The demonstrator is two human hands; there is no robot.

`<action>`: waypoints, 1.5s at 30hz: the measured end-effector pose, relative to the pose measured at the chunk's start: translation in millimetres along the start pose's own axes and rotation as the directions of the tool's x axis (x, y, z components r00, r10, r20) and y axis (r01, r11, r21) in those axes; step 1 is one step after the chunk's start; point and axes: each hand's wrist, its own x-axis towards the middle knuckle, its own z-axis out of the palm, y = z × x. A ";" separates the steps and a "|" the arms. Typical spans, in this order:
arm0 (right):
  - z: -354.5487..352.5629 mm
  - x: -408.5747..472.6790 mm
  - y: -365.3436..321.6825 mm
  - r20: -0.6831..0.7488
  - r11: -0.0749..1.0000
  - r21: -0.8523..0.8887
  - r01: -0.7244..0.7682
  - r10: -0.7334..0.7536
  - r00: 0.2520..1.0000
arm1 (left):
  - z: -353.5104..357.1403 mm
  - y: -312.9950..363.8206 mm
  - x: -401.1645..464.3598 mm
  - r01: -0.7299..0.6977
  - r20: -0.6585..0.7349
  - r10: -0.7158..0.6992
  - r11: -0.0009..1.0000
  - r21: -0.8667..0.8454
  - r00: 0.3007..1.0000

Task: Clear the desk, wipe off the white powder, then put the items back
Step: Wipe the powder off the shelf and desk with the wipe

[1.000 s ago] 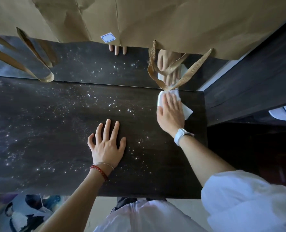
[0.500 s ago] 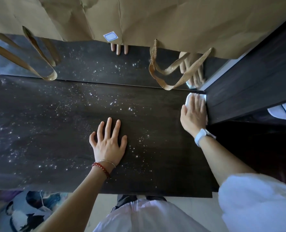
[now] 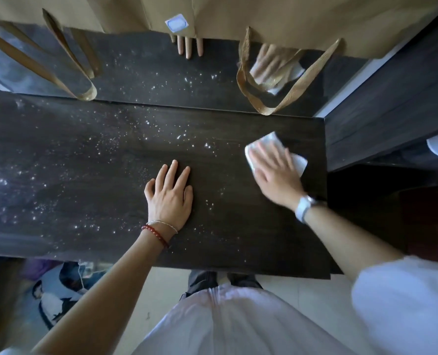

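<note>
While the left hand (image 3: 170,198) lies flat with straight fingers on the dark desk (image 3: 238,239), the right hand (image 3: 276,172) presses a white wipe (image 3: 298,162) near the desk's right edge. The wipe looks soft and light, so a flat palm on its middle should hold it best.

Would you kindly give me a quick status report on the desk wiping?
Left hand flat on desk. Right hand pressing white cloth near right end. White powder across middle and left. Nothing in the way.

Dim, soft light; wide-angle bending at the edges, motion blur on the right hand (image 3: 276,175).
</note>
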 end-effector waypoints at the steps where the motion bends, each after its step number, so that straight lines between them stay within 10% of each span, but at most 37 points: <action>1: -1.1 10.2 -1.2 0.023 0.993 0.022 -0.119 0.119 0.993 | -0.9 1.1 -2.6 0.012 -0.011 -0.012 1.000 -0.025 1.000; 3: 3.1 5.3 -27.2 0.007 0.985 0.070 -0.155 0.155 0.988 | -1.1 1.5 -12.9 0.046 -0.037 -0.048 0.997 -0.068 0.998; 7: 29.9 -90.3 -103.8 0.064 0.931 -0.014 0.365 -0.364 0.929 | 2.3 -4.2 -46.1 0.128 -0.078 -0.135 0.988 -0.086 0.988; 10: 30.2 -124.7 -95.4 0.117 0.889 -0.032 0.457 -0.451 0.885 | 8.6 -11.1 -72.5 0.192 -0.051 -0.195 0.980 -0.059 0.979; 15: 19.3 -136.5 -21.5 0.022 0.993 0.007 -0.122 0.122 0.992 | 10.2 -22.1 -84.8 0.180 -0.044 -0.183 0.982 -0.065 0.982; 21: 30.9 -125.3 -89.5 -0.044 0.721 0.149 -0.676 0.688 0.724 | -15.9 -63.9 -76.4 0.065 -0.053 -0.070 0.993 -0.100 0.996; 30: 80.8 -87.8 -315.8 -0.029 0.950 0.182 -0.252 0.262 0.965 | -37.8 -188.5 -97.9 0.116 0.021 -0.116 0.993 -0.017 0.993; 35: 82.3 -95.5 -288.2 -0.030 0.983 0.081 -0.165 0.168 0.985 | -34.9 -203.1 -102.1 0.110 0.022 -0.111 0.994 0.015 0.994; 41: 52.4 -80.8 -212.7 0.031 0.477 0.255 -0.841 0.866 0.500 | -33.5 -210.8 -101.3 0.076 0.005 -0.076 0.996 0.040 0.997; 43: 56.0 -54.7 -243.3 -0.021 0.559 0.249 -0.791 0.819 0.573 | -37.1 -217.3 -100.0 0.043 -0.003 -0.043 0.998 0.036 0.999; 45: 71.8 -36.4 -296.9 -0.101 0.818 0.182 -0.546 0.568 0.817 | -42.4 -224.9 -95.6 0.022 -0.024 -0.022 1.000 -0.004 0.999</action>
